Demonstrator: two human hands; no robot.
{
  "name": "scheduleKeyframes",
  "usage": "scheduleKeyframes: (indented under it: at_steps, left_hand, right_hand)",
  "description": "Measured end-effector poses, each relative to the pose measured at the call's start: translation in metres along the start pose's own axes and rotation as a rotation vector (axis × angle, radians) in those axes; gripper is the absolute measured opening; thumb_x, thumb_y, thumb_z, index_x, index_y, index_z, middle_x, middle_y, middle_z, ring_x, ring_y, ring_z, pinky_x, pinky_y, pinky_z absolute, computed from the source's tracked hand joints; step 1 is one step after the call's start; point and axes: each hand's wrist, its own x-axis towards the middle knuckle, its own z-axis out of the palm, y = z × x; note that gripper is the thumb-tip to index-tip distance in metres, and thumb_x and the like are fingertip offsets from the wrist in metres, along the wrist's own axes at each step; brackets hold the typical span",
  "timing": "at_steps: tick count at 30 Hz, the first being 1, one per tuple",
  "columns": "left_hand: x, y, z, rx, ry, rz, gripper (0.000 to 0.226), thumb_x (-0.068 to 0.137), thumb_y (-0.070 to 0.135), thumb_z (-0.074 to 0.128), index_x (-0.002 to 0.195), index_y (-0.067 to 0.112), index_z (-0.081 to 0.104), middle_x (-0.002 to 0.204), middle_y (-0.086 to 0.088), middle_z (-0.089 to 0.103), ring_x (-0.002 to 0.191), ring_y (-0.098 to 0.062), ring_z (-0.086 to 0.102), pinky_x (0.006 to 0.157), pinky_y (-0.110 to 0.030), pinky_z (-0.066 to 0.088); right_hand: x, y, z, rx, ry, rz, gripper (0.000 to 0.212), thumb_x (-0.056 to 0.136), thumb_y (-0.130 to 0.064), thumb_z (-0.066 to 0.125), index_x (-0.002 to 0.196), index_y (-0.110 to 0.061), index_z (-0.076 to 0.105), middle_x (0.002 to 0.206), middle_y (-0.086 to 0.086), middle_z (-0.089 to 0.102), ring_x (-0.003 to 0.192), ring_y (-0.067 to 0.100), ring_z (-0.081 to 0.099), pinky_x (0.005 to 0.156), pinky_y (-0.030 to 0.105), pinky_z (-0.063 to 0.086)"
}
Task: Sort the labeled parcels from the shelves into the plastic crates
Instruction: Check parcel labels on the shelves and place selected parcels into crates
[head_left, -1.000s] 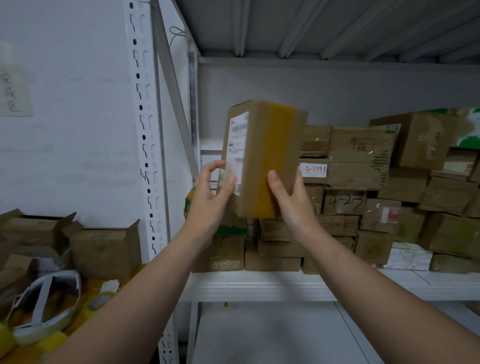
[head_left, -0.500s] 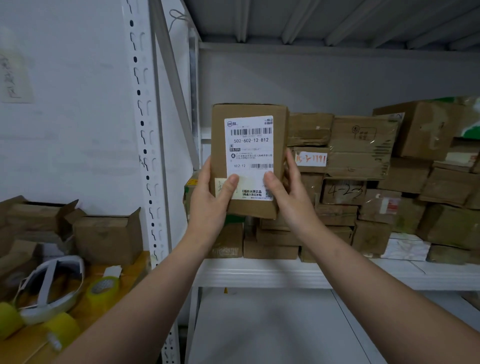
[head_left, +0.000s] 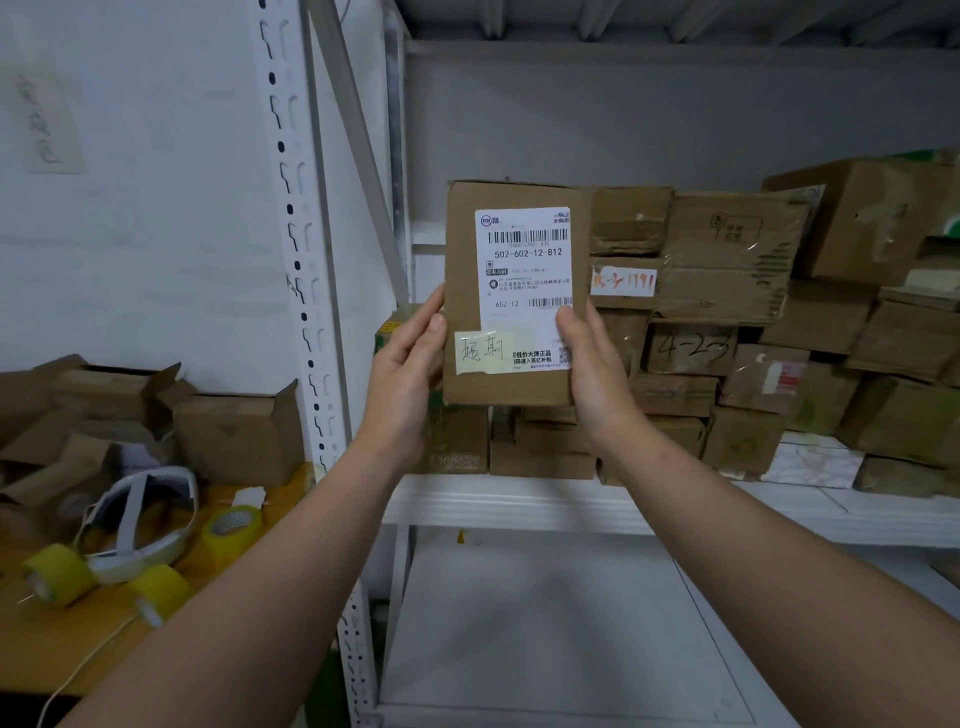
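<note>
Left thumb has slid to the edge of the parcel (head_left: 517, 291), baring its yellow note (head_left: 483, 353). Arms outstretched, the left hand (head_left: 405, 384) and right hand (head_left: 592, 379) grip its lower sides, upright before the shelf (head_left: 519, 506).

A head-worn camera looks forward and slightly down, close to the shelf (head_left: 519, 506).

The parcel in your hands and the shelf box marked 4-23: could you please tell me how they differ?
The held parcel is gripped upright by the left hand and right hand; the 4-23 box sits stacked among other boxes on the shelf. The held parcel bears a printed barcode label and a yellowish note; the 4-23 box's face shows dark handwriting instead. Both are brown cardboard.
</note>
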Motion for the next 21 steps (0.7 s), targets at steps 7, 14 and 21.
scheduleKeyframes:
  at_steps: [7, 14, 21]
  left_hand:
    - [-0.010, 0.011, -0.005, -0.046, 0.022, -0.005, 0.037, 0.099, 0.025, 0.048, 0.136, 0.028, 0.051, 0.121, 0.006, 0.067, 0.113, -0.013, 0.062, 0.091, -0.034, 0.051]
    - [-0.029, 0.014, -0.018, -0.006, -0.107, -0.029, 0.042, 0.089, 0.037, 0.054, 0.131, 0.037, 0.051, 0.130, 0.006, 0.061, 0.120, -0.011, 0.057, 0.103, -0.039, 0.046]
    - [-0.074, -0.027, -0.007, -0.006, -0.448, -0.154, 0.078, 0.077, 0.005, 0.056, 0.143, 0.037, 0.032, 0.141, 0.002, 0.052, 0.126, -0.017, 0.052, 0.100, -0.035, 0.049]
  right_hand:
    - [-0.006, -0.017, 0.010, -0.002, -0.010, -0.016, 0.047, 0.101, -0.036, 0.042, 0.147, -0.030, 0.035, 0.109, -0.016, 0.063, 0.083, -0.014, 0.062, 0.060, 0.003, 0.045]
    - [-0.043, -0.014, 0.014, 0.046, 0.103, -0.003, 0.049, 0.098, -0.037, 0.049, 0.145, -0.029, 0.038, 0.122, -0.008, 0.064, 0.101, 0.003, 0.064, 0.076, 0.017, 0.052]
    - [-0.110, 0.013, -0.018, 0.013, 0.369, 0.094, 0.026, 0.098, -0.031, 0.051, 0.123, -0.032, 0.044, 0.109, -0.008, 0.064, 0.090, 0.002, 0.065, 0.071, 0.016, 0.051]
